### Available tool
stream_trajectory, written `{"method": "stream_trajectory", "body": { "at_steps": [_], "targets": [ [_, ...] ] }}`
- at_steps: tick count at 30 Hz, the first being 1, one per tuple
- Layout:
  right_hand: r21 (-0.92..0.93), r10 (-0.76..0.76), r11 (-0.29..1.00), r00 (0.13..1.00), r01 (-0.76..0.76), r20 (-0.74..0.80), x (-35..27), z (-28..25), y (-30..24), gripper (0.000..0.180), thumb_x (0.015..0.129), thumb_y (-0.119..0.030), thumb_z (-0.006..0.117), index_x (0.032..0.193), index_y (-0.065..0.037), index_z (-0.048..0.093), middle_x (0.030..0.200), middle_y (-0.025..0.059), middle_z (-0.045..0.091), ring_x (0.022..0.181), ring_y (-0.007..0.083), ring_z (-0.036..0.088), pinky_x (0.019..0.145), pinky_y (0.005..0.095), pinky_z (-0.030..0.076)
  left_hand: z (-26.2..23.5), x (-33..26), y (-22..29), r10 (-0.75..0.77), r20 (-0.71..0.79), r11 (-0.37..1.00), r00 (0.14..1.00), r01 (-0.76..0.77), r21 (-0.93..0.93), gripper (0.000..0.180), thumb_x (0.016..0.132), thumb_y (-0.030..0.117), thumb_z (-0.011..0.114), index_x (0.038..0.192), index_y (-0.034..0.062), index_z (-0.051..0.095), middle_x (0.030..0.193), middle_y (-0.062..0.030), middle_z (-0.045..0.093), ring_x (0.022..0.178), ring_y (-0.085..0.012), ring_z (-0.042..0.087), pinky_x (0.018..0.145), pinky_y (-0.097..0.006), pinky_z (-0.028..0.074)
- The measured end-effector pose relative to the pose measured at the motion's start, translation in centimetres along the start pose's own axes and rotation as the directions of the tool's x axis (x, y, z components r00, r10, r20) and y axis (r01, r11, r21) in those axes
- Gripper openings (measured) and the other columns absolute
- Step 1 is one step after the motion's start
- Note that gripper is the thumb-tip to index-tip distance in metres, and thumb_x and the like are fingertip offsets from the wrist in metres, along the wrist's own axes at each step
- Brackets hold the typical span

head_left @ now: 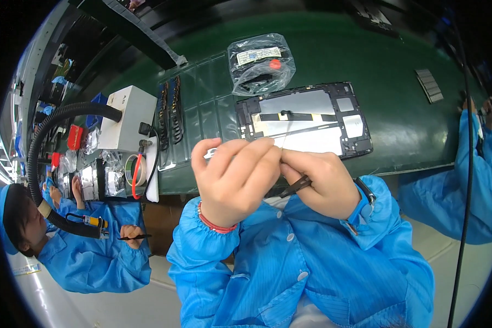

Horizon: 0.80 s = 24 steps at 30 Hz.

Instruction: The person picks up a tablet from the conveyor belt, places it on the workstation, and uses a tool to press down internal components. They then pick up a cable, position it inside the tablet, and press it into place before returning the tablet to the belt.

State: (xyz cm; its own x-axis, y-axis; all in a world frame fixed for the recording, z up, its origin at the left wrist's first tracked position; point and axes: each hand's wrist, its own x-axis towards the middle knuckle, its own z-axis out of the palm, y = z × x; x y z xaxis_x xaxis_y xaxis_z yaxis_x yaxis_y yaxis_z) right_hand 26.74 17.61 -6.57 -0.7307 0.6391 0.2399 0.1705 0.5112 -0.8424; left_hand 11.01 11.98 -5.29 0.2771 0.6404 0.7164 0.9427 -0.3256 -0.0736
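Note:
My left hand [236,176] is closed in a pinch, fingertips meeting those of my right hand above the near edge of a tablet frame [359,128]. What my left fingers hold is hidden behind them. My right hand [323,177] is closed around dark tweezers [297,187], its thumb and forefinger pressed together at the left fingertips. A thin pale strip [286,131] rises from between the fingertips to a small black end [285,113]; which hand grips it I cannot tell. Below lies the black tablet frame with silver panels, flat on the green bench.
A clear bag [261,65] of dark parts lies beyond the frame. Left of it, a clear plastic tray [208,117] holds dark strips. A white box [128,117] with a black hose [30,164] stands farther left, near a co-worker [87,240]. A grey block [429,86] lies right.

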Motion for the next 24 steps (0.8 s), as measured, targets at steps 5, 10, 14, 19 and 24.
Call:
{"method": "stream_trajectory", "body": {
  "at_steps": [5, 10, 14, 19, 24],
  "targets": [
    [0.027, -0.057, 0.998, 0.998, 0.056, 0.026, -1.3, 1.1, 2.1, 0.038, 0.073, 0.001, 0.053, 0.111, -0.002, 0.053, 0.084, 0.0115, 0.064, 0.075, 0.0278, 0.062, 0.063, 0.0337, 0.049, -1.7, -3.4, -1.8, -0.430, -0.252, 0.900, 0.867, 0.432, -0.051, 0.022, 0.058, -0.008, 0.061, 0.076, 0.0028, 0.063, 0.082, -0.0088, 0.063, 0.070, -0.0215, 0.057, 0.062, -0.030, 0.043],
    [0.214, 0.089, 0.970, 0.989, -0.113, 0.116, -2.6, 1.1, 2.6, 0.036, 0.074, 0.005, 0.052, 0.109, 0.001, 0.054, 0.085, 0.0134, 0.064, 0.082, 0.0255, 0.064, 0.068, 0.0306, 0.051, -2.9, -14.7, -0.9, -0.923, -0.126, 0.383, 0.363, 0.886, -0.261, 0.015, 0.072, -0.007, 0.056, 0.085, -0.0003, 0.062, 0.080, -0.0092, 0.062, 0.068, -0.0132, 0.056, 0.054, -0.019, 0.041],
    [0.236, 0.105, 0.961, 0.979, -0.145, 0.174, -2.8, 1.6, 2.8, 0.034, 0.076, 0.004, 0.051, 0.109, 0.001, 0.054, 0.086, 0.0140, 0.064, 0.081, 0.0261, 0.064, 0.067, 0.0308, 0.052, -2.7, -25.8, -1.7, -0.993, -0.078, 0.080, 0.090, 0.990, 0.113, 0.012, 0.076, 0.008, 0.059, 0.085, 0.0022, 0.064, 0.072, -0.0111, 0.064, 0.065, -0.0198, 0.062, 0.057, -0.029, 0.047],
    [0.290, 0.065, 0.949, 0.976, -0.124, 0.207, -2.3, 2.4, 3.3, 0.033, 0.077, 0.003, 0.051, 0.110, 0.000, 0.054, 0.086, 0.0140, 0.064, 0.077, 0.0250, 0.064, 0.065, 0.0290, 0.051, -3.4, -26.8, -2.3, -0.993, 0.102, 0.023, -0.054, 0.772, 0.635, 0.019, 0.074, 0.025, 0.063, 0.085, 0.0099, 0.067, 0.078, -0.0151, 0.063, 0.074, -0.0316, 0.060, 0.064, -0.039, 0.048],
    [0.351, 0.046, 0.929, 0.979, -0.114, 0.197, -2.5, 2.8, 2.7, 0.030, 0.080, 0.000, 0.051, 0.111, -0.002, 0.055, 0.083, 0.0132, 0.065, 0.062, 0.0202, 0.061, 0.058, 0.0274, 0.049, -4.2, -15.6, -1.7, -0.991, 0.092, 0.129, 0.096, 0.865, 0.485, 0.014, 0.077, 0.018, 0.060, 0.081, 0.0053, 0.066, 0.074, -0.0129, 0.063, 0.069, -0.0282, 0.062, 0.062, -0.035, 0.048]
  ]
}}
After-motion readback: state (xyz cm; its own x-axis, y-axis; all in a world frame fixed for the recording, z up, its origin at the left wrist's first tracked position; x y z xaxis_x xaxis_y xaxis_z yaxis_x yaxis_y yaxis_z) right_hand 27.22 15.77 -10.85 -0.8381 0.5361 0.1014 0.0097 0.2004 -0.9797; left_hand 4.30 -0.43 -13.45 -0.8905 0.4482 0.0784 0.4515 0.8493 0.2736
